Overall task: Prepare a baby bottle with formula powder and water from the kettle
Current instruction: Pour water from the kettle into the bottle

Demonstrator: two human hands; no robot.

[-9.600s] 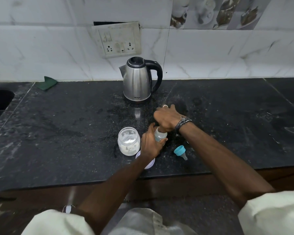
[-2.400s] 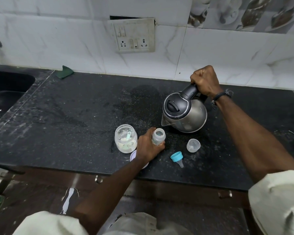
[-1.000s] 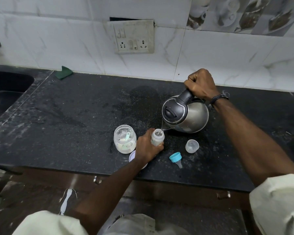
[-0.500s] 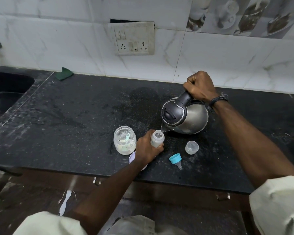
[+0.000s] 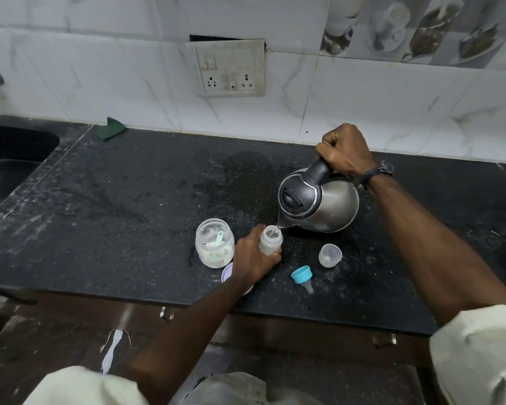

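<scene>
R hand [image 5: 345,152] fisted round black handle of steel kettle [image 5: 323,204], tipped w/ spout at 8 o'clock over mouth of baby bottle [image 5: 270,239]; L hand [image 5: 253,258] wraps bottle, upright on counter [image 5: 114,206] at centre-front. Bottle prob light, tippy, maybe slick if wet, so grip low on body; kettle heavier, likely hot, handle only. Formula jar [image 5: 215,244] at bottle's 9 o'clock, teal nipple ring [image 5: 301,274] at 4.

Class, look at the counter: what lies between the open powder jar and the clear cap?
In the head view, between powder jar and clear cap: the left hand gripping the baby bottle.
</scene>
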